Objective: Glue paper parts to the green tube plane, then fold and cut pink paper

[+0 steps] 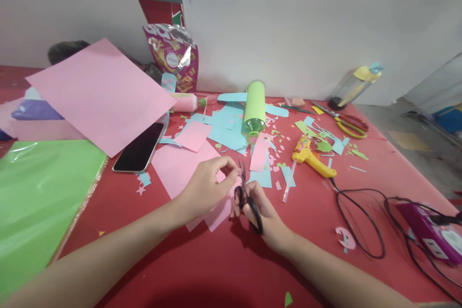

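Note:
Between the thumb and fingers of my left hand (211, 184) is a small piece of pink paper (239, 172). My right hand (265, 211) grips black-handled scissors (255, 212), whose blades point away from me and lie right beside that piece. Whether the blades touch the paper I cannot tell. Under and behind my hands lie pink paper sheets (176, 166). Just beyond them is a bottle wrapped in green paper (255, 108), lying on its side with its clear green end toward me and blue paper strips (233, 97) at its sides.
A yellow glue gun (312, 159) lies to the right, its cord running to a purple box (429, 231). Farther back are yellow-and-red-handled scissors (348, 124). On the left are a phone (139, 149), a large pink sheet (103, 91) and a green sheet pack (43, 202). Paper scraps litter the red table (173, 269).

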Demonstrator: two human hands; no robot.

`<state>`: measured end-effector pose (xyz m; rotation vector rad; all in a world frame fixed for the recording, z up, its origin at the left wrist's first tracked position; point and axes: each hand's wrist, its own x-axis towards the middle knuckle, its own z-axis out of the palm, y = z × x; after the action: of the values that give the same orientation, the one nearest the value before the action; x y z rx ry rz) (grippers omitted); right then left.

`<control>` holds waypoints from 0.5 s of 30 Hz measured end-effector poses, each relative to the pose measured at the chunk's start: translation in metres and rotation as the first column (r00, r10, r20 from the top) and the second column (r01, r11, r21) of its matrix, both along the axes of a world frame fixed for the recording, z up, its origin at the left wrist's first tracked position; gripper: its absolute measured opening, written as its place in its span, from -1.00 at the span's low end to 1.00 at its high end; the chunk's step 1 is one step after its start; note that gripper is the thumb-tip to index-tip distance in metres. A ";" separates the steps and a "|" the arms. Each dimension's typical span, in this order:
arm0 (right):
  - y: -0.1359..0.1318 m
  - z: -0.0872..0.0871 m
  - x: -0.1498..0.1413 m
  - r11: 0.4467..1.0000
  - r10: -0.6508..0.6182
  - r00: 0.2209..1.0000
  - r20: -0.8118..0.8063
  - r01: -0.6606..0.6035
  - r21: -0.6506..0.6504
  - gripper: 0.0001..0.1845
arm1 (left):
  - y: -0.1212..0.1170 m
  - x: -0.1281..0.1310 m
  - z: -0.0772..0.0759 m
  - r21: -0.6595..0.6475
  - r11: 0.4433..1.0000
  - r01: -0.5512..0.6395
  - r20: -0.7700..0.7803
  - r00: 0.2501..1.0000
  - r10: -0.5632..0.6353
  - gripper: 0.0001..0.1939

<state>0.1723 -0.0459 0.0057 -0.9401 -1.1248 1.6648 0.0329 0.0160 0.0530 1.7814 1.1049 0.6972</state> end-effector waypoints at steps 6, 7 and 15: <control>0.000 -0.001 0.000 1.000 -0.006 1.000 0.016 0.006 -0.014 -0.60 | -0.001 0.001 -0.001 -0.002 1.000 0.011 -0.011 1.000 -0.011 -0.84; 0.000 -0.001 0.000 1.000 -0.005 1.000 0.015 0.005 -0.015 -0.60 | -0.001 0.001 -0.001 -0.004 1.000 0.011 -0.012 1.000 -0.011 -0.84; 0.001 -0.005 0.001 1.000 -0.003 1.000 0.002 0.003 -0.019 -0.62 | 0.001 0.000 0.000 -0.005 1.000 0.022 -0.030 0.999 -0.022 -0.85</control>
<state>0.1730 -0.0451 0.0008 -0.9555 -1.1105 1.6743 0.0331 0.0167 0.0527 1.8028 1.1042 0.6561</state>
